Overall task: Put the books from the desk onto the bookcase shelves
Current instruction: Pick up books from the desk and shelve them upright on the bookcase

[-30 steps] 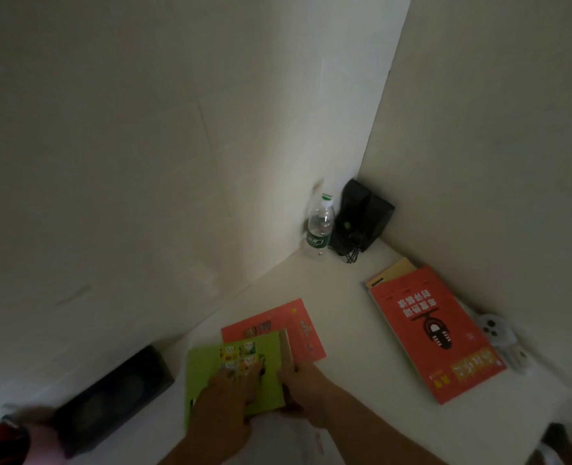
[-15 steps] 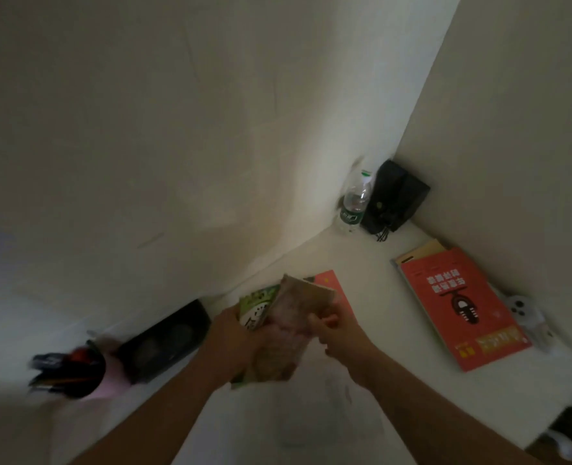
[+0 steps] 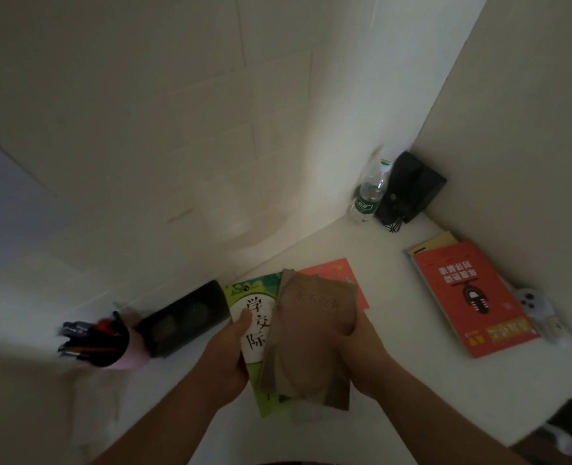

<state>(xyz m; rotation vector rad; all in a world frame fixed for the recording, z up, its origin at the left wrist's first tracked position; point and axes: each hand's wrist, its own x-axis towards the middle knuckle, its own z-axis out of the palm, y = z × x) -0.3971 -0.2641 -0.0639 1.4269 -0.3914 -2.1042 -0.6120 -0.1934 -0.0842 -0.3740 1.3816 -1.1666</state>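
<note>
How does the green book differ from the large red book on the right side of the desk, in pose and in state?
The green book is lifted off the desk, while the large red book lies flat on it.
The green book is gripped by the left hand, with a brown book overlapping it; no hand touches the large red book.
The green book's cover is green and white; the other's is red-orange.
Both show dark printed characters.

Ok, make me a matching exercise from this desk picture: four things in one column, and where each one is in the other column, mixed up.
Things:
1. green book
2. water bottle
3. pen cup
4. large red book

Places:
A. back corner of the desk, beside a black object
B. left side of the desk
C. lying flat by the right wall
D. held off the desk in the left hand

Pairs: 1-D, 2-A, 3-B, 4-C
</note>
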